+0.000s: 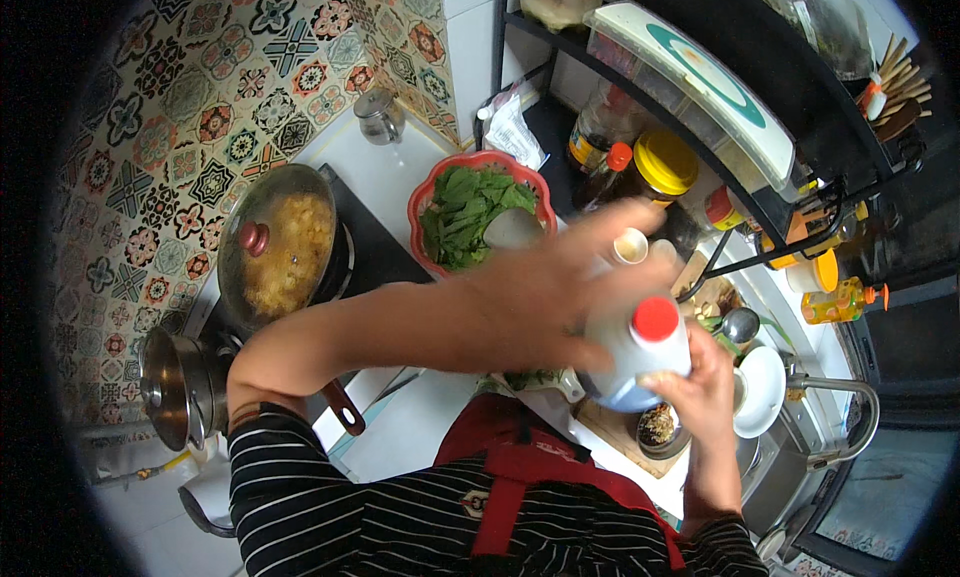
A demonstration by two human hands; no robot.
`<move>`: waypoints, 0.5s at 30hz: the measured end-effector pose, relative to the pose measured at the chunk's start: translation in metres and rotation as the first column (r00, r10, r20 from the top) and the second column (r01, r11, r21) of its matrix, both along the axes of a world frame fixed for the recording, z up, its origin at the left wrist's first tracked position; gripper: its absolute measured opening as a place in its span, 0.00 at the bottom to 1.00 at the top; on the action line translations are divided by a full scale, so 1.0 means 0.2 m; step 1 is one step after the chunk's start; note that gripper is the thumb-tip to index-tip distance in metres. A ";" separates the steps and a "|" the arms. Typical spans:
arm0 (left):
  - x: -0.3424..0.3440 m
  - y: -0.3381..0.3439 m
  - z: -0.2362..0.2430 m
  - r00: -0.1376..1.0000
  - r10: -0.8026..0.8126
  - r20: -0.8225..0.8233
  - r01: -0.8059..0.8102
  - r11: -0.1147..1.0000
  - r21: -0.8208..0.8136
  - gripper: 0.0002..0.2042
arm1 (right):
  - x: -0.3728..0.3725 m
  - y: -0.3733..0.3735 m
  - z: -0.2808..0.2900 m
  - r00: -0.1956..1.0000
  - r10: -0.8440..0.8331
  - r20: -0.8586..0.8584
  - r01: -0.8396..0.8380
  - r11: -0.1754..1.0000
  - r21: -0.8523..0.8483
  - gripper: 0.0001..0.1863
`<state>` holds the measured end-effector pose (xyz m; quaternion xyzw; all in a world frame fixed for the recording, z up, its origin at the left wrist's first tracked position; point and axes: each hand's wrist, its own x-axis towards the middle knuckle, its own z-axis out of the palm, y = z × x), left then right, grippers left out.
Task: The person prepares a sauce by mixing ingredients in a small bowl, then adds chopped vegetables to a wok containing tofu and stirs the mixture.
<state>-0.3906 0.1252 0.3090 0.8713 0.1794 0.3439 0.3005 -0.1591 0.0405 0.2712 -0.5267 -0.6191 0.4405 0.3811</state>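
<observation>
My right hand (702, 382) grips a whitish plastic jug (632, 362) with a red cap (655, 319) and a blue lower part. My left hand (545, 292) reaches across from the left, smeared by motion. Its fingers pass beside a small pale cup-like opening (630, 245), and its lower edge overlaps the jug's left side. Whether that hand holds anything does not show. Under the jug, a small dark bowl of chopped bits (657, 427) stands on a wooden cutting board (610, 427).
Left, a lidded pan (280, 247) of yellowish food sits on the stove, a metal pot (170, 387) nearby. A red basin (420, 222) holds leafy greens. A black rack (640, 77) with jars overhangs the right counter. A white plate (762, 392) lies near the faucet (855, 385).
</observation>
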 end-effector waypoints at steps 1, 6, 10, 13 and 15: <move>-0.09 0.02 0.02 0.994 0.110 0.020 -0.098 0.941 -0.324 0.17 | -0.05 0.08 0.01 0.998 -0.033 -0.058 0.034 0.999 0.021 0.21; -0.33 0.06 -0.38 0.985 0.125 0.123 0.164 -0.417 -0.894 0.24 | -0.32 0.49 0.02 0.999 -0.013 0.052 -0.008 0.922 0.387 0.19; -0.18 0.31 -0.55 0.830 0.397 0.392 0.454 -0.073 -0.888 0.24 | -0.49 0.80 -0.05 0.993 0.069 0.094 -0.110 0.829 0.548 0.19; -0.07 0.61 -0.63 0.676 0.434 0.596 0.557 0.228 -0.799 0.26 | -0.50 0.93 -0.04 0.971 0.156 0.180 -0.225 0.848 0.480 0.18; -0.06 0.79 -0.69 0.570 0.511 0.643 0.682 0.143 -0.718 0.28 | -0.48 1.07 -0.11 0.975 0.116 0.190 -0.196 0.850 0.488 0.18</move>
